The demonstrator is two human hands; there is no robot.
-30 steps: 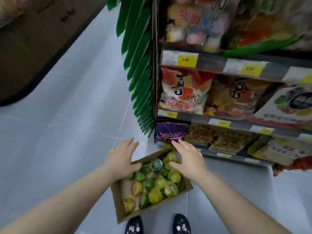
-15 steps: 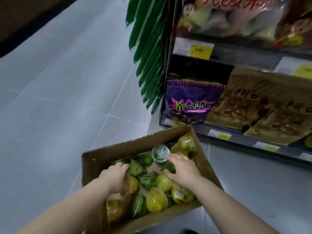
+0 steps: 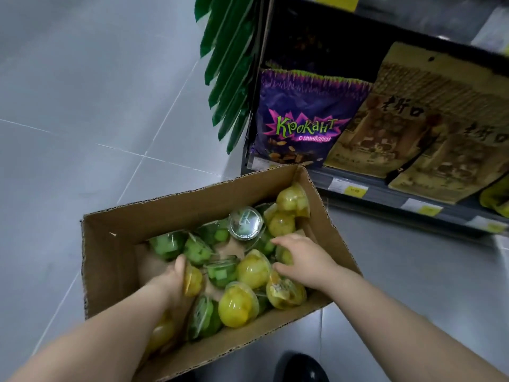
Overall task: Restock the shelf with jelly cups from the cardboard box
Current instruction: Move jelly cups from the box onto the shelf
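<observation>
Both hands have sunk deeper among the jelly cups since half a second ago. My left hand (image 3: 176, 282) curls around a yellow cup (image 3: 192, 279), though I can't tell if the grip has closed. Right of it, my right hand (image 3: 305, 260) is spread over slick, domed green and yellow cups (image 3: 253, 268) in the corrugated cardboard box (image 3: 110, 260). I'd pinch each by its rim; the shelf (image 3: 385, 197) waits beyond.

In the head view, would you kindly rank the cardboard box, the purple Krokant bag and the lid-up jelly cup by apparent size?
1. cardboard box, largest.
2. purple Krokant bag; it sits farther away, but the gap looks too wide to matter.
3. lid-up jelly cup, smallest.
</observation>
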